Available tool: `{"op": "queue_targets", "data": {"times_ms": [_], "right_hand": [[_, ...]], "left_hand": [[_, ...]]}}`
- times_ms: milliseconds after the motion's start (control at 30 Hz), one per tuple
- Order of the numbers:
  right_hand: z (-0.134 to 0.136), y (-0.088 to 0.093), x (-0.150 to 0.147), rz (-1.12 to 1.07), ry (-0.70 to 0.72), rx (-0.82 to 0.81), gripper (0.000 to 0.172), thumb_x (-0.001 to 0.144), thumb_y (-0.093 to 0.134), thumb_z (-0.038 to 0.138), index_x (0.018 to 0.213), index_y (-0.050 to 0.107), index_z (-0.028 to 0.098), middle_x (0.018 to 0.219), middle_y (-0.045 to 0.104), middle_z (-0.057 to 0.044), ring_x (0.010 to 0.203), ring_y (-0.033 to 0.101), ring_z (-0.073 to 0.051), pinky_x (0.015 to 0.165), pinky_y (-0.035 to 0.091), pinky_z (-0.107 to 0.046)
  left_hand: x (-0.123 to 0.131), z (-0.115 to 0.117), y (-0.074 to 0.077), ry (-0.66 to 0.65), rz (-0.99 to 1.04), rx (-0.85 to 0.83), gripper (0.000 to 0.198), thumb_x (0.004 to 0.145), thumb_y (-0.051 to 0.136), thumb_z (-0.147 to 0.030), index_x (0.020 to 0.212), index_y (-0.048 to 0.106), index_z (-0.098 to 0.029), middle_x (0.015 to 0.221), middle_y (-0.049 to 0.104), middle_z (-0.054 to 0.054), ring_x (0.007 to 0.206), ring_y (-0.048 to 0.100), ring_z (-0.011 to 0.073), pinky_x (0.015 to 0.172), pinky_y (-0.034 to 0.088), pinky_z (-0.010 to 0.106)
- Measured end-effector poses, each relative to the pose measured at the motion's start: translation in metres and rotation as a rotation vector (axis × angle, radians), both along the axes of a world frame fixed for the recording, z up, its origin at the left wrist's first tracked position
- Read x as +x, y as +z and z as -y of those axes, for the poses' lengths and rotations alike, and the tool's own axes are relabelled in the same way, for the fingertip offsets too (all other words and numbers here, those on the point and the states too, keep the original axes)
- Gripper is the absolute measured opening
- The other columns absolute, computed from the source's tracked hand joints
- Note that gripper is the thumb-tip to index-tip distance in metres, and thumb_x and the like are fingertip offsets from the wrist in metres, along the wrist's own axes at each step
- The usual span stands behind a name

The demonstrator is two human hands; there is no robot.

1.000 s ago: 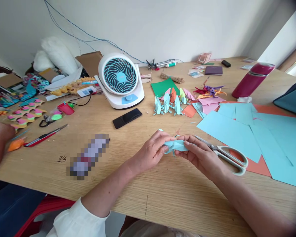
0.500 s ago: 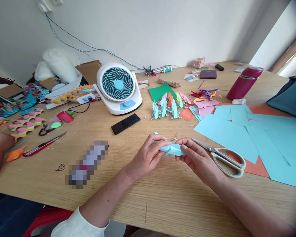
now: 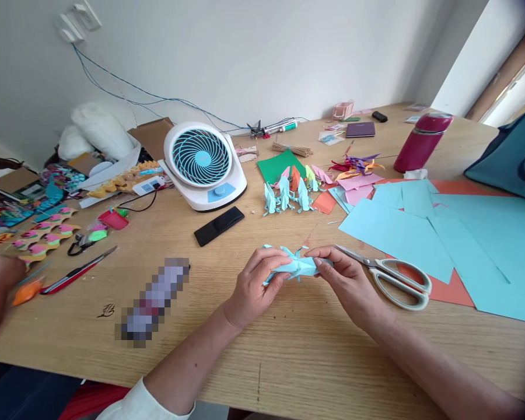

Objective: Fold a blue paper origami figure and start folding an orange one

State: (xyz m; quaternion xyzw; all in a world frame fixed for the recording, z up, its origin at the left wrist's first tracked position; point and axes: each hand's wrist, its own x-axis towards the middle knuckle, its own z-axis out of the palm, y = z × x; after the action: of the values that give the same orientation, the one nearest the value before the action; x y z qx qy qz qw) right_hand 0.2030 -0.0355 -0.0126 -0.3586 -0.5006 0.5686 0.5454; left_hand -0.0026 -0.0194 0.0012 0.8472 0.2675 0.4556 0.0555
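Observation:
A light-blue folded paper figure [image 3: 301, 267] with thin leg-like points is held between my two hands above the table. My left hand [image 3: 262, 280] pinches its left part between thumb and fingers. At its right end, my right hand [image 3: 343, 277] grips the paper with thumb and forefinger. White-handled scissors [image 3: 400, 283] lie right beside my right hand, blades towards it. Beyond my hands stand several similar folded paper figures [image 3: 285, 193], light blue in front, with pink, orange and yellow-green ones behind.
Light-blue paper sheets [image 3: 398, 233] spread over the right side, near a magenta bottle [image 3: 422, 143] and a blue bag [image 3: 507, 154]. A white fan [image 3: 203, 166] stands behind a black case [image 3: 219, 226]. At left are a knife [image 3: 79, 271] and another person's hand [image 3: 2, 271].
The view has shifted slightly. My left fingers have moved a little along the paper figure, and more of its middle and legs now shows. Both hands keep hold of it.

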Motion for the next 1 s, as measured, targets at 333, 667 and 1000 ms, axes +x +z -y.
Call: {"op": "queue_targets", "data": {"times_ms": [333,667,1000], "right_hand": [[0.002,0.003,0.004,0.304,-0.157,0.211,0.012,0.095,0.058,0.031,0.095,0.069,0.027,0.094,0.067,-0.003,0.091,0.059,-0.021,0.083,0.045,-0.036],[0.004,0.007,0.008,0.715,-0.147,0.547,0.038,0.093,0.06,0.027,0.13,0.054,0.028,0.114,0.065,-0.007,0.109,0.057,-0.028,0.094,0.044,-0.044],[0.007,0.008,0.007,0.68,-0.105,0.427,0.031,0.095,0.056,0.029,0.125,0.053,0.029,0.118,0.065,-0.007,0.109,0.061,-0.027,0.091,0.049,-0.042]], "left_hand": [[0.002,0.002,0.003,0.06,0.028,0.016,0.026,0.085,0.069,-0.009,0.108,0.064,-0.021,0.106,0.068,0.004,0.101,0.067,0.0153,0.095,0.055,0.032],[0.005,0.004,0.003,0.094,0.146,-0.262,0.02,0.089,0.065,-0.015,0.108,0.066,-0.02,0.109,0.065,0.008,0.102,0.065,0.0169,0.07,0.061,0.023],[0.007,0.003,0.003,0.076,0.187,-0.372,0.018,0.089,0.063,-0.015,0.106,0.066,-0.02,0.11,0.064,0.009,0.102,0.065,0.0178,0.07,0.061,0.023]]}}
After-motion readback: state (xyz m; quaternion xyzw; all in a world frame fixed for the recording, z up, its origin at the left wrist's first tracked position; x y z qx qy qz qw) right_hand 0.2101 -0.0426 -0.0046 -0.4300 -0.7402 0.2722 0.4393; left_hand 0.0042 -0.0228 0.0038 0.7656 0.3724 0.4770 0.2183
